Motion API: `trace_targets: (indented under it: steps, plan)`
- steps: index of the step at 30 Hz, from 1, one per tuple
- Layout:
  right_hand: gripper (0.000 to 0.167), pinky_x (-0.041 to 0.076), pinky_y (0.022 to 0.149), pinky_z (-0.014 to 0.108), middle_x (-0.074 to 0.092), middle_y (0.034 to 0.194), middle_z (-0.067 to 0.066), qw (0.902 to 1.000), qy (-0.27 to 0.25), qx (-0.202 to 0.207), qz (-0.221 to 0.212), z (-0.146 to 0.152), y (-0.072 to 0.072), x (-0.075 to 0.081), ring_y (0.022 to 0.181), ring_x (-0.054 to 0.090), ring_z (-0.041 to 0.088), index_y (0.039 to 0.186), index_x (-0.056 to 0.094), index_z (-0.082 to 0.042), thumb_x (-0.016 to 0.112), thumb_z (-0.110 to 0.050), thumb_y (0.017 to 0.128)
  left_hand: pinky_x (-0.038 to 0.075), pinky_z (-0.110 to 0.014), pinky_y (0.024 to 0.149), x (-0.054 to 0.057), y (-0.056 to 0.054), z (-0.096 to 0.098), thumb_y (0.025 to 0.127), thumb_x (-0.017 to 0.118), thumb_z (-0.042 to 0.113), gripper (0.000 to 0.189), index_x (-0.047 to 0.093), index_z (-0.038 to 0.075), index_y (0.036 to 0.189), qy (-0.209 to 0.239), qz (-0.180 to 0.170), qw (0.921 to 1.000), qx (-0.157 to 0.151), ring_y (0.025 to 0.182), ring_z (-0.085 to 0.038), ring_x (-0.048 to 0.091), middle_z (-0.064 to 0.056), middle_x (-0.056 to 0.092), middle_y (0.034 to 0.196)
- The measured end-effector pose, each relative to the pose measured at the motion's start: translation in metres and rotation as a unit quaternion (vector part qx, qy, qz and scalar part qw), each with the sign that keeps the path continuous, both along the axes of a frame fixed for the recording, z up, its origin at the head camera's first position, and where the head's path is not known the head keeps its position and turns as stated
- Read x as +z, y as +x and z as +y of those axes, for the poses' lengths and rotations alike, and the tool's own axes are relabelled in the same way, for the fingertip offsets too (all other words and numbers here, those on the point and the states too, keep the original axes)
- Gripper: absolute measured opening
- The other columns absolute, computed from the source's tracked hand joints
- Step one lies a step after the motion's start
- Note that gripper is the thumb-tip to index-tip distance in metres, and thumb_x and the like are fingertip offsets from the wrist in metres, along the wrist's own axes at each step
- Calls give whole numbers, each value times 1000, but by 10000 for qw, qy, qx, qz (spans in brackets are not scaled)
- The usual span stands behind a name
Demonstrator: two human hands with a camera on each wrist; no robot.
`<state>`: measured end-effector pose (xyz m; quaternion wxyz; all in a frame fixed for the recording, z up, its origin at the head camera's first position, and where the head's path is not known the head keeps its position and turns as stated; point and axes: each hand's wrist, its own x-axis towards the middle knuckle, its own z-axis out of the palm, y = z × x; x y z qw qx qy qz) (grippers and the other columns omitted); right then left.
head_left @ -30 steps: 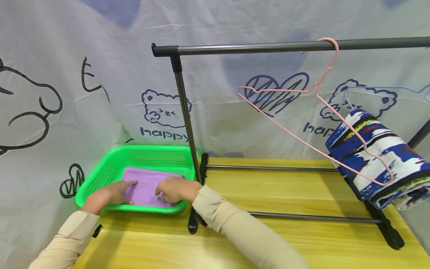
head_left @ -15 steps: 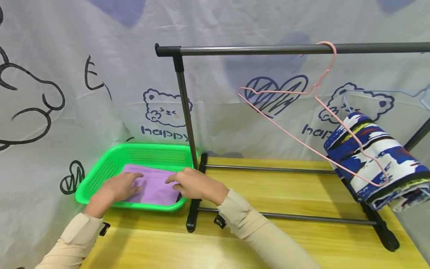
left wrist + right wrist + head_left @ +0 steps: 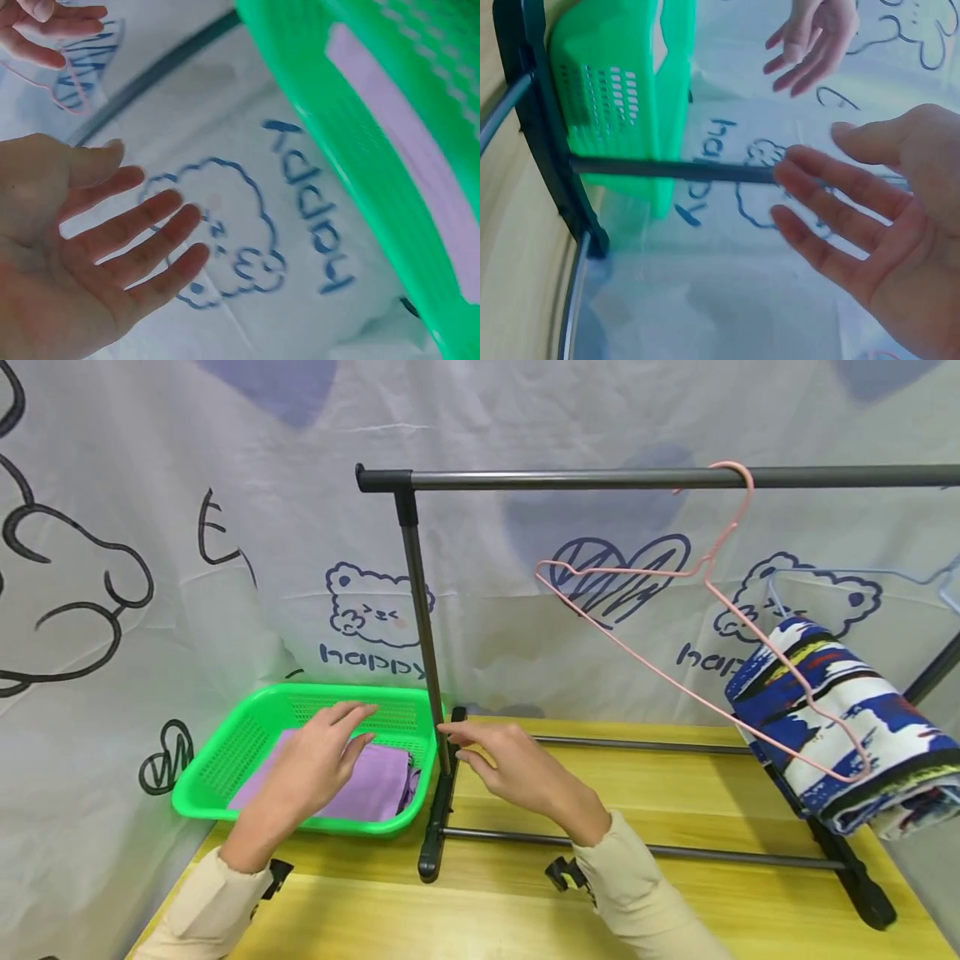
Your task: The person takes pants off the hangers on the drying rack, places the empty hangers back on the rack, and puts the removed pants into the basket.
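At the table's back-left corner a green basket holds a folded purple cloth. The left hand hovers over it, fingers spread, holding nothing. Just right, the right hand hangs relaxed and empty beside the rack's upright post. Farther right, a pink hanger hangs from the rail.

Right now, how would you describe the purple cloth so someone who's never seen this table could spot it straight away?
Find the black clothes rack on the yellow table; left of its upright post sits a green mesh basket. The purple cloth lies folded flat inside it, below the left hand. Unlike the blue-and-white patterned cloth hanging at the right, it is plain lilac.
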<state>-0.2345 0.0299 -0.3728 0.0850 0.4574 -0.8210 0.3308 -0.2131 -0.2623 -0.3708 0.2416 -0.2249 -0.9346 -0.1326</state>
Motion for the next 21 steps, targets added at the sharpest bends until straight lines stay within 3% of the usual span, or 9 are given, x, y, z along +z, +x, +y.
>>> trace_targets:
  steps: [3, 8, 15, 21]
  plan:
    - [44, 59, 89, 34, 70, 128, 9, 9990, -300, -173, 267, 16, 7, 4, 110, 71, 20, 142, 60, -6, 66, -2, 99, 52, -56, 97, 8, -2, 14, 97, 69, 7, 39, 63, 4, 136, 284, 473, 9982, -215, 119, -40, 60, -18, 63, 133]
    - [44, 58, 93, 36, 70, 129, 6, 9944, -574, -499, 733, 38, 16, 6, 110, 71, 20, 140, 63, -9, 69, -2, 97, 50, -56, 98, 24, -4, 32, 99, 66, 5, 41, 61, 8, 140, 553, 1095, 9923, -168, 123, -39, 57, -17, 56, 143]
    - [47, 57, 95, 44, 70, 130, 5, 9879, -679, -849, 1105, 66, 30, 3, 115, 68, 24, 139, 64, -10, 73, -4, 94, 42, -56, 107, 49, -11, 55, 100, 66, 9, 44, 60, 10, 144, 916, 1703, 9807, -301, 134, -38, 48, -15, 48, 153]
    - [46, 58, 92, 45, 71, 128, 4, 9824, -667, -1188, 1281, 93, 41, 11, 114, 69, 25, 136, 67, -10, 76, -2, 91, 36, -55, 114, 74, -18, 70, 100, 66, 9, 49, 57, 13, 148, 1122, 2043, 9713, -480, 140, -37, 43, -15, 42, 158]
